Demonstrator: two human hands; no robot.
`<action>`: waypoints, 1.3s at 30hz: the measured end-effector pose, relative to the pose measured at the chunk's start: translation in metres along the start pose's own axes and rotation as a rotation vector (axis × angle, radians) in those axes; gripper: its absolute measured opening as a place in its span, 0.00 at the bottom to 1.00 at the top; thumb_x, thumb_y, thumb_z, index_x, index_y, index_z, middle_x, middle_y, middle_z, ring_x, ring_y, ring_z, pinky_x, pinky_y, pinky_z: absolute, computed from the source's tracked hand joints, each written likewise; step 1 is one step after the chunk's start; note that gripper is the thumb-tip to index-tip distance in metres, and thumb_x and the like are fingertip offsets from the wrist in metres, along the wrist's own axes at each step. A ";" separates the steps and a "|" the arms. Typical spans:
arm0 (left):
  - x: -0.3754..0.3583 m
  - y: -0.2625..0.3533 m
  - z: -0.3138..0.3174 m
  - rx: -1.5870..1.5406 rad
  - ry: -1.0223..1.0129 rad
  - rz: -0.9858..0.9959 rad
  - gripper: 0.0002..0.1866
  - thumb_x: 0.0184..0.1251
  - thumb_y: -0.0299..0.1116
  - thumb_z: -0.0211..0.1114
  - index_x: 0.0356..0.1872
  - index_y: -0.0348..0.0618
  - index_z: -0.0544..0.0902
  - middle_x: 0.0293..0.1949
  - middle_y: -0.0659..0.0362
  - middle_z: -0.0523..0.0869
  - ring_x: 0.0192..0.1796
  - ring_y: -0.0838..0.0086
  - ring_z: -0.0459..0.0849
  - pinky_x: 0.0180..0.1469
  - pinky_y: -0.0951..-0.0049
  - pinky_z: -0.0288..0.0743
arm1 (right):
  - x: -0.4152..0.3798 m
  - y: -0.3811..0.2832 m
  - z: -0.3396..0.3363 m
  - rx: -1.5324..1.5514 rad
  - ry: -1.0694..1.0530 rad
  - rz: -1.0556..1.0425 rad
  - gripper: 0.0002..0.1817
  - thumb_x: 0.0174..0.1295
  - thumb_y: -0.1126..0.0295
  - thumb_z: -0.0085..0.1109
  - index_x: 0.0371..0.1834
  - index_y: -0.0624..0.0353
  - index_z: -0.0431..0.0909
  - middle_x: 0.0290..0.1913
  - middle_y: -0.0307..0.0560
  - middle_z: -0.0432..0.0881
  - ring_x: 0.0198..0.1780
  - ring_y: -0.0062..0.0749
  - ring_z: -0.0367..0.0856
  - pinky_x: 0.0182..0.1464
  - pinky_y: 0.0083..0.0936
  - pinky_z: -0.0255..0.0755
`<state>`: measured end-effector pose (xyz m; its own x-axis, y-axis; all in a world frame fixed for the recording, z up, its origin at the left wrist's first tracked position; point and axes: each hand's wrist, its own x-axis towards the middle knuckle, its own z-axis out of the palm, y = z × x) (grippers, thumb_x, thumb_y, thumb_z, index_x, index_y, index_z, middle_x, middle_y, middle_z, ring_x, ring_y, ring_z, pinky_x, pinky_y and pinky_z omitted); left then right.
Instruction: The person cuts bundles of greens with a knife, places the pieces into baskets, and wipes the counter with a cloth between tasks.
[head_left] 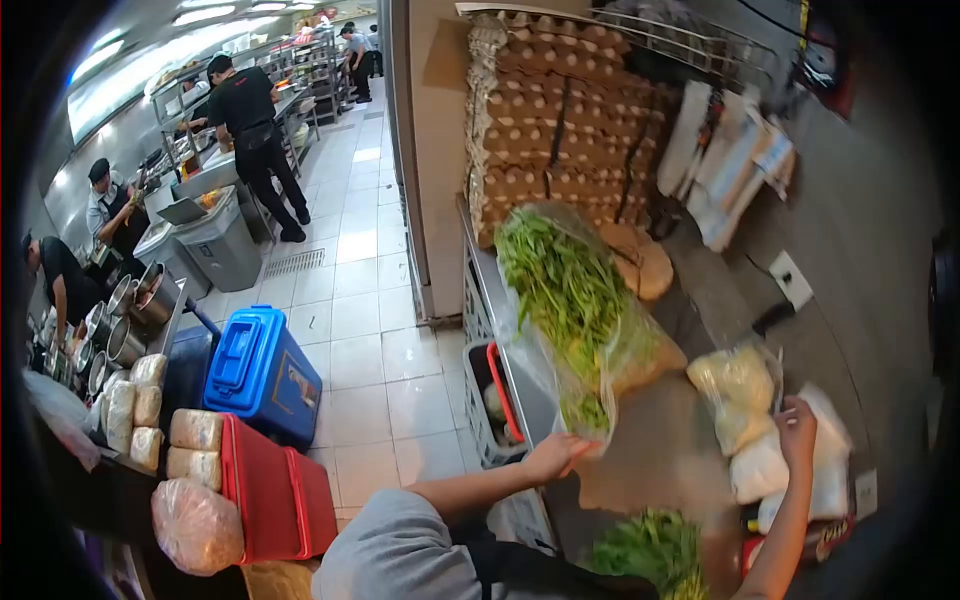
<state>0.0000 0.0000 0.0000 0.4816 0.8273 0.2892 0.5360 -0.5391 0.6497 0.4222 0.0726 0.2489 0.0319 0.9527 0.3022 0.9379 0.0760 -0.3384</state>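
Note:
A clear plastic bag of leafy greens (565,290) lies along the metal counter (640,480). My left hand (562,457) is closed on the near edge of that bag. Over at the right, my right hand (797,428) has its fingers drawn together beside a clear bag of pale yellow pieces (735,385). What those fingers pinch, if anything, is too small to make out. A loose bunch of greens (652,555) rests on the counter close to my body. White plastic bags (757,468) lie just below the yellow bag.
Stacked egg trays (560,120) stand at the counter's back. White cloths (735,160) hang on the wall by an outlet (790,280). A grey crate (488,405) sits beneath. Leftward are a blue bin (262,360), a red cooler (275,490) and several people, one standing (250,110) in the aisle.

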 end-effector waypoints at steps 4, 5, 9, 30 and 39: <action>0.026 -0.095 -0.036 0.049 0.013 0.349 0.19 0.53 0.31 0.60 0.49 0.45 0.74 0.49 0.53 0.78 0.55 0.59 0.75 0.53 0.61 0.68 | 0.169 0.014 0.078 -0.093 0.372 0.028 0.26 0.54 0.76 0.61 0.59 0.67 0.70 0.57 0.59 0.74 0.55 0.45 0.76 0.57 0.35 0.69; 0.033 -0.099 -0.032 0.017 -0.019 0.331 0.18 0.54 0.32 0.59 0.48 0.44 0.74 0.50 0.54 0.78 0.55 0.60 0.74 0.53 0.61 0.68 | 0.207 0.041 0.088 -0.150 0.503 -0.002 0.28 0.54 0.76 0.61 0.60 0.68 0.68 0.59 0.59 0.73 0.58 0.47 0.74 0.59 0.37 0.67; 0.037 -0.095 -0.033 0.010 -0.157 0.212 0.17 0.57 0.37 0.59 0.47 0.44 0.74 0.53 0.54 0.75 0.57 0.61 0.72 0.55 0.60 0.65 | 0.280 0.070 0.105 -0.304 0.601 0.377 0.34 0.55 0.65 0.65 0.64 0.68 0.64 0.63 0.64 0.67 0.64 0.55 0.65 0.64 0.42 0.61; 0.040 -0.105 -0.038 -0.310 -0.167 0.145 0.17 0.66 0.41 0.54 0.49 0.41 0.75 0.53 0.51 0.75 0.57 0.60 0.72 0.56 0.62 0.64 | 0.305 0.101 0.143 -0.066 0.980 0.457 0.23 0.66 0.60 0.53 0.54 0.69 0.68 0.49 0.61 0.77 0.49 0.52 0.78 0.51 0.41 0.71; 0.038 -0.094 -0.051 -0.200 -0.171 0.168 0.20 0.63 0.44 0.57 0.48 0.40 0.75 0.52 0.52 0.75 0.56 0.59 0.71 0.56 0.61 0.64 | 0.297 0.059 0.125 -1.197 -0.189 0.196 0.10 0.65 0.66 0.52 0.37 0.61 0.80 0.40 0.48 0.82 0.40 0.45 0.81 0.41 0.34 0.71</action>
<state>-0.0669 0.0902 -0.0140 0.6706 0.6814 0.2933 0.2997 -0.6104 0.7332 0.4436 0.3967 0.2069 0.2506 0.9530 0.1703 0.6516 -0.2961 0.6983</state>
